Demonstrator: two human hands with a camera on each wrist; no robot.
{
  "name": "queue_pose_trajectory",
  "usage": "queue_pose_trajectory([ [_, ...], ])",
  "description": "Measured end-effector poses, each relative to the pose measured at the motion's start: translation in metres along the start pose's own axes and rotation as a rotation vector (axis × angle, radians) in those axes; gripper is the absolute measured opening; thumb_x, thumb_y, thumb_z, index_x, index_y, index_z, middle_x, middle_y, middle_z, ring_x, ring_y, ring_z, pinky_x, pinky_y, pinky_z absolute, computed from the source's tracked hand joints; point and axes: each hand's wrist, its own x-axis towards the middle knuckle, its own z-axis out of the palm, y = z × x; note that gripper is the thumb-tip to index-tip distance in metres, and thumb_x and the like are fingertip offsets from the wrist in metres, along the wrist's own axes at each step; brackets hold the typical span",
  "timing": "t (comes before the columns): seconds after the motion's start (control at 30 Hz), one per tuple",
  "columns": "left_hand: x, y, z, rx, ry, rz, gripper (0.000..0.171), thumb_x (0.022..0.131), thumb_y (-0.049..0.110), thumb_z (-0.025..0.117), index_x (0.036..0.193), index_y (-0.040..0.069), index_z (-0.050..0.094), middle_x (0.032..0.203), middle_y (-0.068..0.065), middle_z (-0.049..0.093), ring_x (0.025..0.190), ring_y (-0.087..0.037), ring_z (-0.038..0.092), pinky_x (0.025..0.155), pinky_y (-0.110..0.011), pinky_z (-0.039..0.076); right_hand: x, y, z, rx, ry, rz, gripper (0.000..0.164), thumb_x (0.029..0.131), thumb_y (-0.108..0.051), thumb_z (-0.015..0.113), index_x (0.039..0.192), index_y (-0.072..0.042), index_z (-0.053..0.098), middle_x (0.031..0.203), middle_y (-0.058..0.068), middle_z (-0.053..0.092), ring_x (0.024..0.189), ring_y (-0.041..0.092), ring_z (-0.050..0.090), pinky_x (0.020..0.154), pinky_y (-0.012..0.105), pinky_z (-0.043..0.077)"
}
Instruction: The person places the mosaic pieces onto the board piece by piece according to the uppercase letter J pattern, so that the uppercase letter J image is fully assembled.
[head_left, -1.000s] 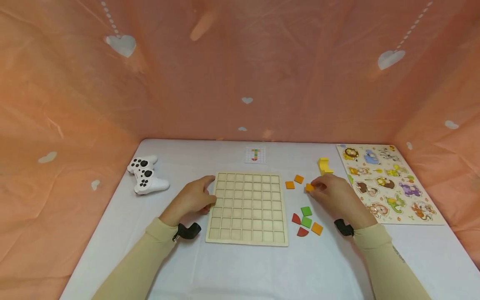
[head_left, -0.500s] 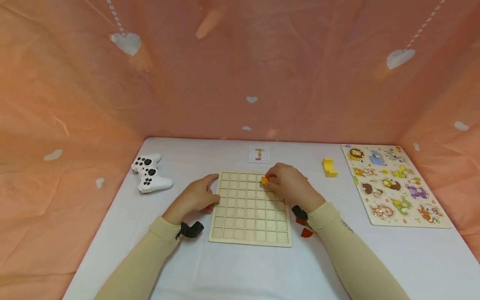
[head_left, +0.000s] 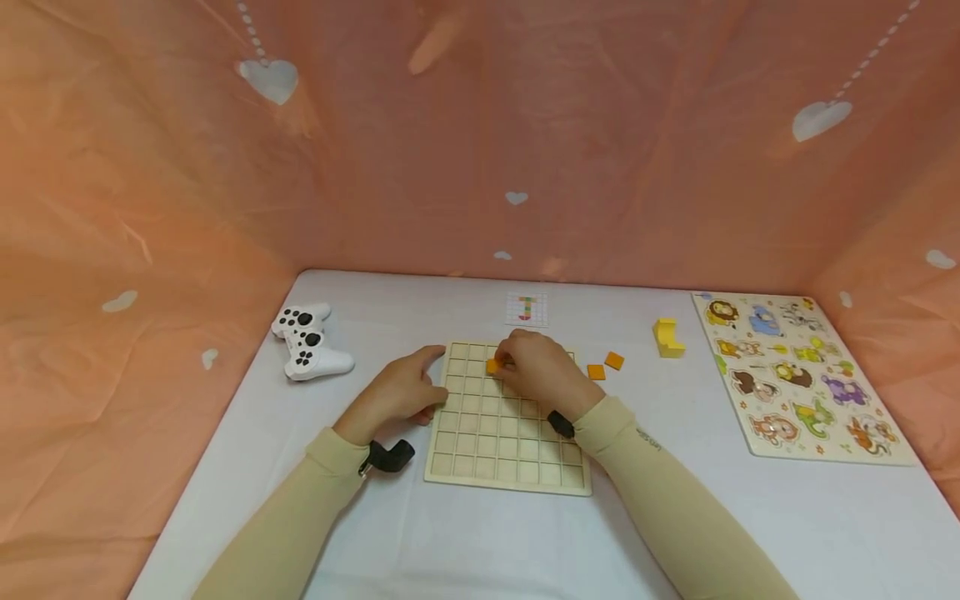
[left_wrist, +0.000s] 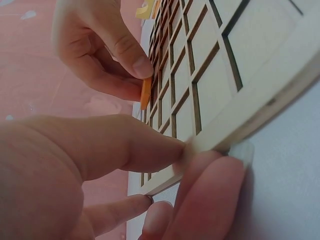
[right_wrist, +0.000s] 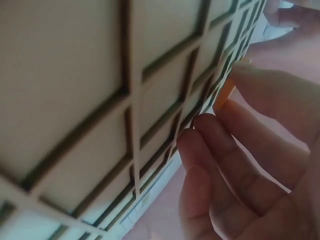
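Observation:
My left hand [head_left: 397, 392] holds the left edge of a wooden grid board [head_left: 486, 446]. In the left wrist view its thumb [left_wrist: 150, 145] lies on the rim, with fingers against the side of the board. Over the upper rows, my right hand [head_left: 547, 375] pinches an orange square tile [head_left: 492, 367] between thumb and fingertips. The left wrist view shows this tile [left_wrist: 145, 92] standing tilted at the board's surface. Two more orange tiles [head_left: 596, 372] lie right of the board. My right sleeve covers the spot where green and red pieces lay earlier.
Behind the board lies a card [head_left: 527, 309] with a coloured J pattern. A white game controller [head_left: 309, 342] is at left. On the right are a yellow block [head_left: 667, 338] and an animal puzzle board [head_left: 802, 379]. A pinkish-orange cloth [head_left: 540, 150] hangs behind the table.
My right hand has carried the orange tile leftward from the loose pieces to the board's upper rows. The left hand stays at the board's edge. The head view has shifted slightly.

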Motion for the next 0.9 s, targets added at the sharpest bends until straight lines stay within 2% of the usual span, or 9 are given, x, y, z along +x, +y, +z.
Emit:
queue_pose_trajectory([
  [0.9, 0.0004, 0.0012, 0.0, 0.005, 0.005, 0.01, 0.081, 0.096, 0.012, 0.072, 0.169, 0.017, 0.036, 0.075, -0.009, 0.066, 0.058, -0.017, 0.065, 0.055, -0.027, 0.056, 0.0034, -0.0024, 0.0059, -0.046, 0.036, -0.014, 0.017, 0.097, -0.021, 0.08, 0.109, -0.008, 0.082, 0.103, 0.005, 0.073, 0.085, 0.018, 0.066, 0.083, 0.038, 0.061],
])
